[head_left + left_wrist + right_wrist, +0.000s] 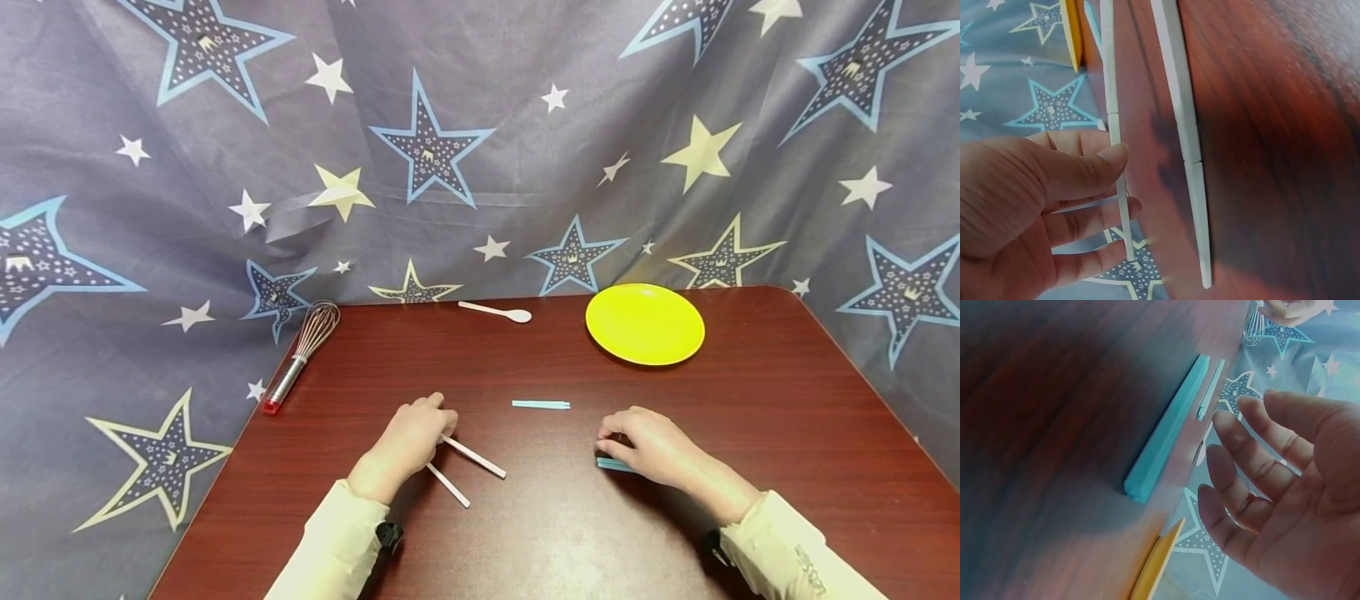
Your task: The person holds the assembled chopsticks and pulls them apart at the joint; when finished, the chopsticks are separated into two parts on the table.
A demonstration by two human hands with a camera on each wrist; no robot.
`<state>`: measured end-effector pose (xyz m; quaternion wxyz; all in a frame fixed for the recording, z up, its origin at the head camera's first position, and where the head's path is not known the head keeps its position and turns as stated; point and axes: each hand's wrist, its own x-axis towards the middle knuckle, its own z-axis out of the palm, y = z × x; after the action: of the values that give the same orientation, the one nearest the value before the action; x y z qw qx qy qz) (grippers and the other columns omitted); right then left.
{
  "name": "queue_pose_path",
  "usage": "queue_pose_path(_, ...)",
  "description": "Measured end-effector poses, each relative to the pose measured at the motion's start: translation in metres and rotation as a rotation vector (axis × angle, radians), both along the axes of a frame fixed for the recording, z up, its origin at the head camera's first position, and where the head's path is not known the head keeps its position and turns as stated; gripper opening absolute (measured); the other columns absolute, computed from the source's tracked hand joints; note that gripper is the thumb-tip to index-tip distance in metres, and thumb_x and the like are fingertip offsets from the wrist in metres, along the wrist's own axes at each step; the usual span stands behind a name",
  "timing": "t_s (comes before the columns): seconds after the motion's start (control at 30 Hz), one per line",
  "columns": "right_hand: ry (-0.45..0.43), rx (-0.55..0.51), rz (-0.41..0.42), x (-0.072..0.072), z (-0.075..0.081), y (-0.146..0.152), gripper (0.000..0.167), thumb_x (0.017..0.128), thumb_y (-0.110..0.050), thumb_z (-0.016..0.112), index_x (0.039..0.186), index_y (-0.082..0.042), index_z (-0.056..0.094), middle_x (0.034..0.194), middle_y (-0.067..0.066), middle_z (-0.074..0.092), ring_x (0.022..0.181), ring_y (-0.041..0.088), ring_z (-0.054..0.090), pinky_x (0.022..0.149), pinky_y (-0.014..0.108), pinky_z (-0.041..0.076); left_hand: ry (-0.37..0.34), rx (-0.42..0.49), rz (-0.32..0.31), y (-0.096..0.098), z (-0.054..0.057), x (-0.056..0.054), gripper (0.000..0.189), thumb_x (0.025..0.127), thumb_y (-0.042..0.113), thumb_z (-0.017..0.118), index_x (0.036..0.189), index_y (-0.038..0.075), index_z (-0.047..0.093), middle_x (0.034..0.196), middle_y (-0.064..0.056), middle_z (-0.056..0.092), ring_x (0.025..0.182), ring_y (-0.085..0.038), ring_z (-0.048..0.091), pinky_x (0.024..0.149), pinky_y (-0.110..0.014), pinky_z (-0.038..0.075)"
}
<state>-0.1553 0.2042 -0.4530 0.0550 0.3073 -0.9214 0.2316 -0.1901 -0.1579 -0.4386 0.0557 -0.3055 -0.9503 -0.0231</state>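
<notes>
Pinching left hand [408, 433]: thumb and forefinger press the held stick [1111, 94], a white one left of centre in the head view; the other fingers fan out behind it. Whether it is off the table [787, 400] I cannot tell.
Loose stick [1189, 137]: also white, right of centre in the left wrist view, apart from the fingers.
Left grip tip: the long end points to the lower right of the head view, so a pinch nearer the middle would probably stop it swinging.
Right hand [660, 446]: lower right of the head view; fingers curved and spread, nothing between them.
Near blue piece [1169, 428]: on the table, centre of the right wrist view, a gap between it and the fingertips.
Right grip tip: thumb on one long side, fingertips on the other, low and near the middle, should suit so flat a piece.
Far blue piece [541, 405]: just below centre of the head view, between the hands, untouched.
</notes>
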Motion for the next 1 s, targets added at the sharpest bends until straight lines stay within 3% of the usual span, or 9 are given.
queue_pose_path(0.23, 0.000, -0.002, 0.011, 0.000, 0.002, 0.000, 0.013, 0.088, -0.016, 0.072, 0.081, -0.025, 0.065, 0.077, -0.022, 0.057, 0.073, 0.006, 0.050, 0.065, 0.030, 0.043, 0.055, 0.040, -0.060, 0.004, 0.003, 0.000, 0.035, 0.065, -0.007, 0.075, 0.069, 0.019, 0.051, 0.075, 0.003, 0.042, 0.062, -0.019, 0.050, 0.054, -0.035, 0.041)
queue_pose_path(0.53, 0.021, -0.006, 0.022, 0.000, 0.003, -0.001, 0.011, 0.088, -0.016, 0.071, 0.082, -0.024, 0.066, 0.078, -0.021, 0.058, 0.075, 0.008, 0.053, 0.066, 0.031, 0.045, 0.117, 0.097, -0.146, 0.019, 0.007, 0.005, 0.031, 0.068, 0.001, 0.080, 0.076, 0.020, 0.057, 0.076, 0.005, 0.049, 0.065, -0.019, 0.057, 0.055, -0.035, 0.046)
queue_pose_path(1.0, 0.048, -0.048, 0.027, 0.001, 0.002, -0.011, 0.006, 0.093, -0.018, 0.065, 0.087, -0.021, 0.066, 0.079, -0.019, 0.057, 0.074, 0.007, 0.053, 0.067, 0.032, 0.046, 0.174, 0.192, -0.223, 0.052, 0.002, 0.018, 0.027, 0.071, -0.001, 0.075, 0.080, 0.017, 0.058, 0.075, 0.006, 0.053, 0.069, -0.016, 0.061, 0.059, -0.033, 0.049)
